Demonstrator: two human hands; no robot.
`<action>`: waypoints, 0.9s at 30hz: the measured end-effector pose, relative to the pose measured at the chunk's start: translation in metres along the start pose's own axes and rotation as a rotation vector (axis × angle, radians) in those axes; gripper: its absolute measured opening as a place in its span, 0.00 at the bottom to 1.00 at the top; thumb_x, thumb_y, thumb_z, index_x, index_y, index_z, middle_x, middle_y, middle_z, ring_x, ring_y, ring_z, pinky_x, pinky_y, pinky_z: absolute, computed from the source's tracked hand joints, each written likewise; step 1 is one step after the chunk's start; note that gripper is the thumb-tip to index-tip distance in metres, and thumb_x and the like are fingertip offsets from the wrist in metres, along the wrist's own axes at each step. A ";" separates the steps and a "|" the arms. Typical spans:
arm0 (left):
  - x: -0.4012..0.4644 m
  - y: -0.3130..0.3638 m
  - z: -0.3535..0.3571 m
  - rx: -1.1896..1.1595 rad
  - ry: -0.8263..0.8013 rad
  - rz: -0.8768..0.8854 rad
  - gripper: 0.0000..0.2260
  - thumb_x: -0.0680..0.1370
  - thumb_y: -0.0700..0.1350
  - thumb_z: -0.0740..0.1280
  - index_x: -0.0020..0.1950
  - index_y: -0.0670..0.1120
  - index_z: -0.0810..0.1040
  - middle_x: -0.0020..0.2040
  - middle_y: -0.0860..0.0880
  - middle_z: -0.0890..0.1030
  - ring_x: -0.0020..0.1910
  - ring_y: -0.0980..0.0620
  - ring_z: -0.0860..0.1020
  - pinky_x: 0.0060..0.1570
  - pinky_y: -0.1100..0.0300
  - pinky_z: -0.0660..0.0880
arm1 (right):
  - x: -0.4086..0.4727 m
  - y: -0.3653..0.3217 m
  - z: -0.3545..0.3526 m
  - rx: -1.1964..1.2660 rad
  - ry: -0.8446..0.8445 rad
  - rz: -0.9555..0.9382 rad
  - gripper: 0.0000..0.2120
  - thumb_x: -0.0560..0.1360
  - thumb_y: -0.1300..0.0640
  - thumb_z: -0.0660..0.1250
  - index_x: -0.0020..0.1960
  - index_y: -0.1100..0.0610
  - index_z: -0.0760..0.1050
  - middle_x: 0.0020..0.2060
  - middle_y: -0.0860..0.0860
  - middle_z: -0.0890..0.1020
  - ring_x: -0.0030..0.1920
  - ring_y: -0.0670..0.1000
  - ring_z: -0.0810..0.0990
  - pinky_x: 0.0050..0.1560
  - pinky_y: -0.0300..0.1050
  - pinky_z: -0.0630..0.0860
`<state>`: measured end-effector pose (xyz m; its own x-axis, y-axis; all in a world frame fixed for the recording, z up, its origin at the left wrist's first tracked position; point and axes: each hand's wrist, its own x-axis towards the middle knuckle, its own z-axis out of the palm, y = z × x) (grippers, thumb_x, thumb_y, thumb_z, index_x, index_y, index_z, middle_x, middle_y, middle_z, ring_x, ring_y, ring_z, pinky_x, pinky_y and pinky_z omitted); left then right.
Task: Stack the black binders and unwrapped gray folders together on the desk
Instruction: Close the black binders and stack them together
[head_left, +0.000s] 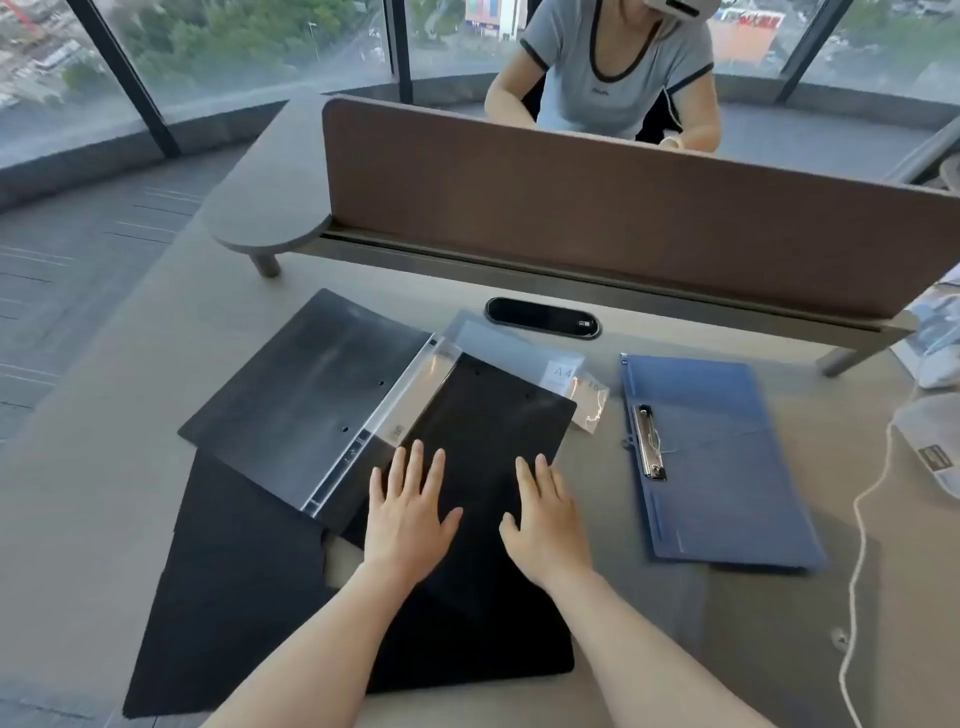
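A black binder lies flat in the middle of the desk, on top of other black covers. My left hand and my right hand both rest palm down on it, fingers spread, holding nothing. To its left an open black binder shows a clear spine strip. Another black cover sticks out at the lower left. A clear plastic wrapper with an A4 label lies behind the black binder. A blue-gray folder with a metal clip lies to the right.
A brown divider panel stands across the back of the desk, and a person sits behind it. A black cable port is set in the desk. A white cable and wrapped packages are at the right edge.
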<state>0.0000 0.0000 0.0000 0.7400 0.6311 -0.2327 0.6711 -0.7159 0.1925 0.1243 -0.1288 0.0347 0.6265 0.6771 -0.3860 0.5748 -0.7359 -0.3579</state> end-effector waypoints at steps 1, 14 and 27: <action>0.000 -0.002 0.001 0.011 -0.034 -0.009 0.35 0.81 0.63 0.56 0.82 0.52 0.47 0.83 0.45 0.48 0.82 0.42 0.45 0.78 0.40 0.45 | 0.000 -0.001 0.002 -0.001 -0.015 0.011 0.33 0.79 0.48 0.57 0.79 0.50 0.46 0.80 0.52 0.47 0.79 0.55 0.46 0.76 0.50 0.54; -0.002 -0.010 0.017 0.026 -0.046 0.009 0.33 0.81 0.64 0.53 0.82 0.53 0.50 0.83 0.45 0.47 0.82 0.42 0.45 0.76 0.41 0.39 | 0.020 -0.011 -0.002 0.693 0.186 0.398 0.29 0.78 0.58 0.61 0.77 0.50 0.57 0.73 0.51 0.68 0.73 0.53 0.66 0.69 0.51 0.68; -0.002 -0.001 0.004 -0.036 -0.112 -0.045 0.41 0.71 0.68 0.36 0.82 0.54 0.51 0.83 0.47 0.49 0.82 0.43 0.46 0.78 0.40 0.44 | 0.034 -0.011 -0.019 1.116 0.126 0.563 0.15 0.71 0.61 0.64 0.56 0.66 0.72 0.46 0.61 0.79 0.42 0.58 0.76 0.52 0.55 0.77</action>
<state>-0.0023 -0.0018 -0.0035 0.7007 0.6239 -0.3462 0.7064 -0.6750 0.2131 0.1492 -0.0981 0.0421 0.7213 0.2196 -0.6569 -0.5075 -0.4779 -0.7170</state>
